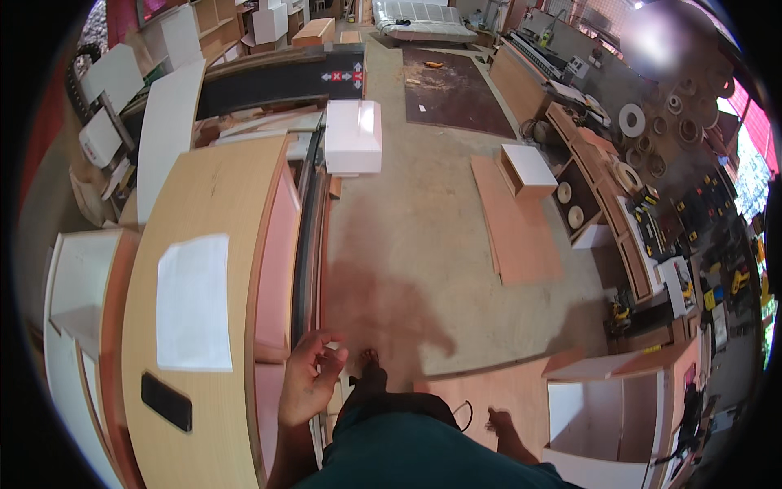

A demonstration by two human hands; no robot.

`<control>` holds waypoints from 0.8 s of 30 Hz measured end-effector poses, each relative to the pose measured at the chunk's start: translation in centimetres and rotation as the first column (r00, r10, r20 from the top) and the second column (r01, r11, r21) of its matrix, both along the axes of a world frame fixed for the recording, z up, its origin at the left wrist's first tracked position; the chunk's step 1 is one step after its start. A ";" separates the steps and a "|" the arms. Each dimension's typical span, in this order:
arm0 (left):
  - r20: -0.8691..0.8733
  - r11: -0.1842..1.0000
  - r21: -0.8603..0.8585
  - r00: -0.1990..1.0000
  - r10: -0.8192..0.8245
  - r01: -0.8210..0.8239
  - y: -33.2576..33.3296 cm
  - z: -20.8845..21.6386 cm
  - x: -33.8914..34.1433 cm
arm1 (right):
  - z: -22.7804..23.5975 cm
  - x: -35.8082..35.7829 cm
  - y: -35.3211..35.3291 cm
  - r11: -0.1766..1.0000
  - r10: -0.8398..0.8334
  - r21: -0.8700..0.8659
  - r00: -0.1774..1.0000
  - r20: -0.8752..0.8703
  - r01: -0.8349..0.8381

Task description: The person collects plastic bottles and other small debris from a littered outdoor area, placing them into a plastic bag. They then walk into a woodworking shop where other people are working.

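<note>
My left hand [306,383] is raised beside the front edge of a long wood-grain cabinet [209,196]. Its fingers are loosely bent, with a gap between thumb and fingertips, and I see nothing held in it. On the cabinet top lie a white sheet of paper [194,301] and a black phone [166,401]. Low at my other side hangs my right hand [502,425], over a light brown board [489,391]. It looks small and slightly smeared, so its fingers cannot be made out well. An open white-lined cabinet [619,407] stands to the right of it.
A white box-like unit [353,138] stands past the cabinet's far end. On the floor to the right are a small white-topped box [528,169] and a brown sheet [517,236]. Workbenches with tools [643,228] line the right wall. A dark board [452,90] lies farther off.
</note>
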State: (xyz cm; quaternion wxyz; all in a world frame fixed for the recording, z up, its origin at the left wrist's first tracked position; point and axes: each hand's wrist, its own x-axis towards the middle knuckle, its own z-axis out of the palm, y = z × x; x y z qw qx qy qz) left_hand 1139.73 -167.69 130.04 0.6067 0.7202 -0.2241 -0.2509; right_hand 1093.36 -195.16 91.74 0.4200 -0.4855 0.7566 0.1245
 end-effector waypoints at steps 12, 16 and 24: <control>0.060 0.998 -0.067 0.998 -0.017 0.021 -35.2 -1.8 28.1 | -1.2 19.2 -12.4 0.852 -0.475 0.277 0.879 0.051 0.444; 0.060 0.995 -0.082 0.997 -0.046 0.050 -47.8 -1.4 34.8 | -3.9 25.3 -25.9 0.839 -0.416 0.416 0.906 0.077 0.350; 0.112 0.988 -0.058 0.983 0.148 -0.142 -64.8 -0.3 50.8 | 9.2 49.3 -69.0 0.979 -0.056 -0.150 0.892 0.448 0.137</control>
